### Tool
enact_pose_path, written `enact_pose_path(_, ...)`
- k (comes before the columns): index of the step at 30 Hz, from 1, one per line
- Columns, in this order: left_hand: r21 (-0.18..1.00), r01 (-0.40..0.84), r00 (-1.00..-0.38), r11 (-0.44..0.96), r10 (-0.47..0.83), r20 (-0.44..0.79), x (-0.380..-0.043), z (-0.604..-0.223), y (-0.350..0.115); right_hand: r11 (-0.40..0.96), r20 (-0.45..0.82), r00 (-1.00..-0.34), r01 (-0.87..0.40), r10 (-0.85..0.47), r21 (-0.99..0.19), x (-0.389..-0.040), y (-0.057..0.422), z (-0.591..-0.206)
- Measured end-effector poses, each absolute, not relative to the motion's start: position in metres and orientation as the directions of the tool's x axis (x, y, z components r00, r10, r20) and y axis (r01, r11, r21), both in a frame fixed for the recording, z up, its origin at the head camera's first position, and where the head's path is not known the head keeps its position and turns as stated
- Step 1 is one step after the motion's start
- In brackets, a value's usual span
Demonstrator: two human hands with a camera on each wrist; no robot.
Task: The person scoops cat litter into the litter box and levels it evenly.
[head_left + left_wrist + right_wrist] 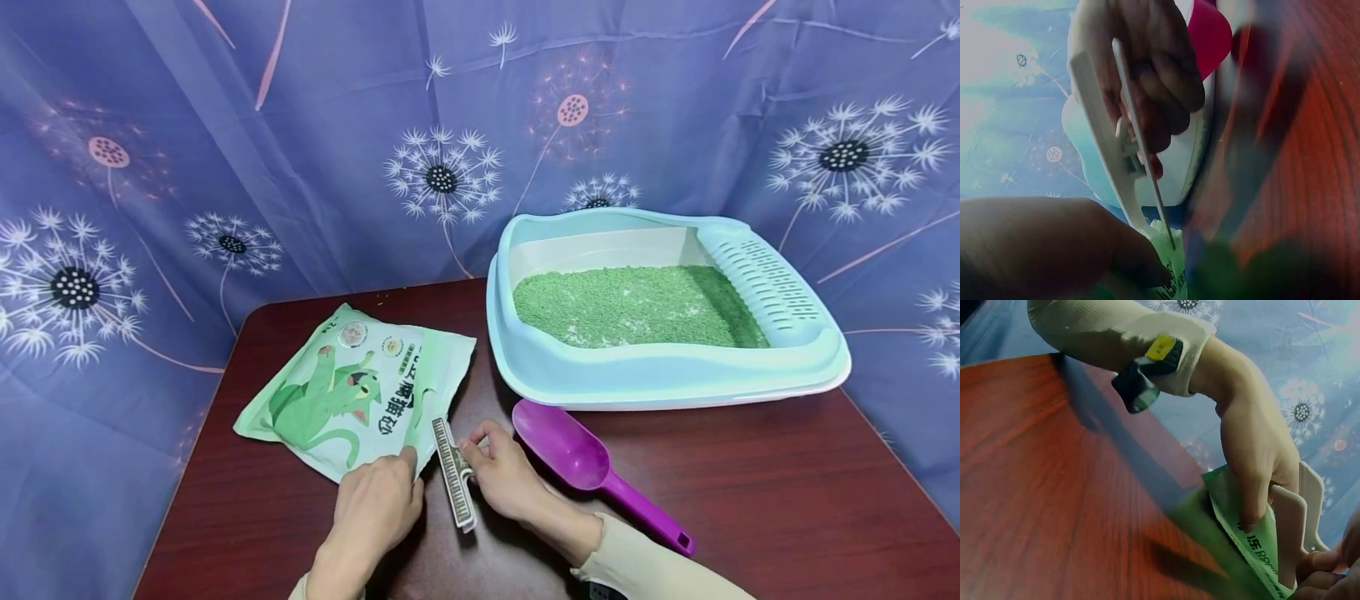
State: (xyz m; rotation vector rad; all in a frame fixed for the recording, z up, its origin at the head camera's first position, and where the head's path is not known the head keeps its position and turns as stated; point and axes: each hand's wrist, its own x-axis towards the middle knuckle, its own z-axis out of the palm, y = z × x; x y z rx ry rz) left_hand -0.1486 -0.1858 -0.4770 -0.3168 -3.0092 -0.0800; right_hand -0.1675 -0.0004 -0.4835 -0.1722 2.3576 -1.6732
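A green and white cat litter bag lies on the table, printed with a green cat. My left hand pinches its near right edge, thumb on top; in the right wrist view the left hand comes down onto the bag. Between thumb and fingers, my right hand squeezes the handle of a long white bag clip. The clip has its two long bars spread apart in the left wrist view, far ends around the bag's edge.
A light blue litter box with green pellets inside stands at the back right. In front of it, right of my right hand, lies a purple scoop. A blue dandelion-print curtain hangs behind the dark red table.
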Motion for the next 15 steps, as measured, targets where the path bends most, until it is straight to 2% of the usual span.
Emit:
enact_pose_path(7, 0.05, 0.209, -0.972, 0.977, 0.202, 0.118, -0.147, -0.478, -0.185, 0.251, -0.14, -0.977, 0.096, -0.163, -0.963, -0.18, -0.014, -0.49)
enact_pose_path(15, 0.064, 0.2, -0.976, 0.978, 0.194, 0.096, -0.146, -0.478, -0.186, 0.213, -0.183, -0.979, 0.161, -0.086, -0.964, -0.192, -0.026, -0.497)
